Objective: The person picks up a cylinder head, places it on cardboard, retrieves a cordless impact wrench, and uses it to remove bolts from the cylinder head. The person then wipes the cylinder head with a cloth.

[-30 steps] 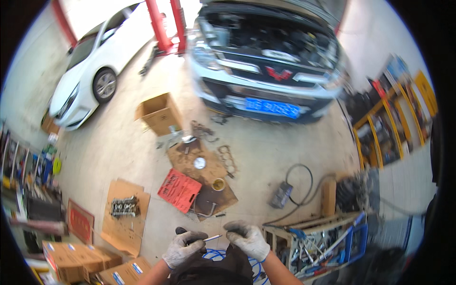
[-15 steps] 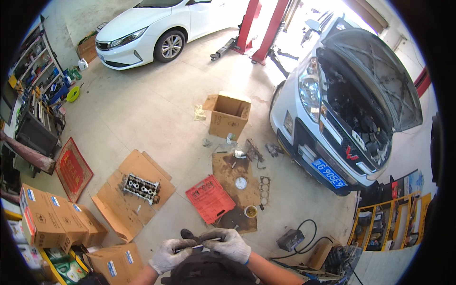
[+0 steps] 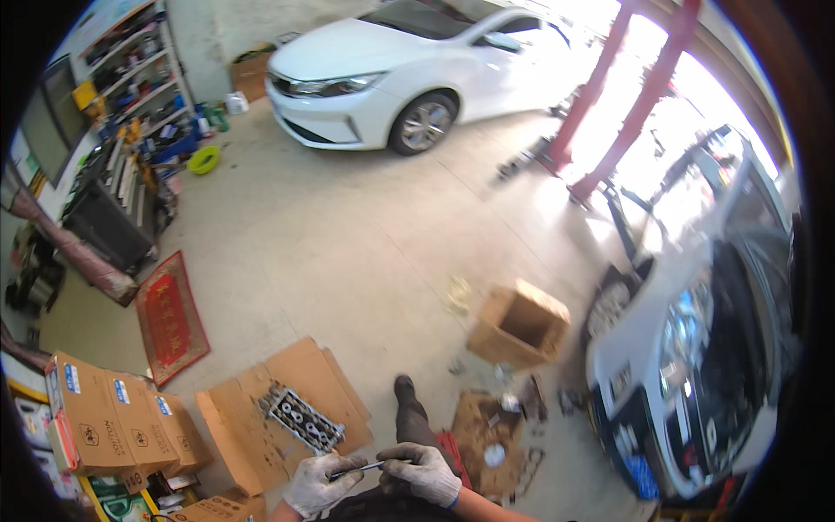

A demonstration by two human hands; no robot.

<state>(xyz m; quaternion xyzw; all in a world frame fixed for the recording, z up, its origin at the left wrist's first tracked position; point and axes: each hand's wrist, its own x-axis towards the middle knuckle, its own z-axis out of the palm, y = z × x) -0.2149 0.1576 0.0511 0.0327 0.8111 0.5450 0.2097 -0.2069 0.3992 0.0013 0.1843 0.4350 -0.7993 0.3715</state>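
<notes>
At the bottom middle, my left hand [image 3: 322, 487] and my right hand [image 3: 423, 476] wear pale, smudged work gloves. Between them is a slim metal rod [image 3: 369, 467], its ends pinched in the fingers of both hands; its exact kind is too small to make out. Just beyond my left hand, an engine cylinder head [image 3: 304, 422] lies on a flattened cardboard sheet [image 3: 228, 430]. My leg [image 3: 419, 424] in dark trousers reaches forward past my right hand. Behind that leg and my right hand, a red plastic case [image 3: 452, 454] is mostly hidden.
An open cardboard box [image 3: 513, 328] stands ahead to the right, near oily cardboard [image 3: 474, 435] with small parts. A car with its hood up [image 3: 687, 374] is at right; a white car [image 3: 374, 83] stands far off. Stacked cartons [image 3: 122, 418] and a red mat [image 3: 171, 317] are at left.
My view has swung left, so the floor items sit farther right. One leg has come forward into sight. Both hands keep their grip on the rod.
</notes>
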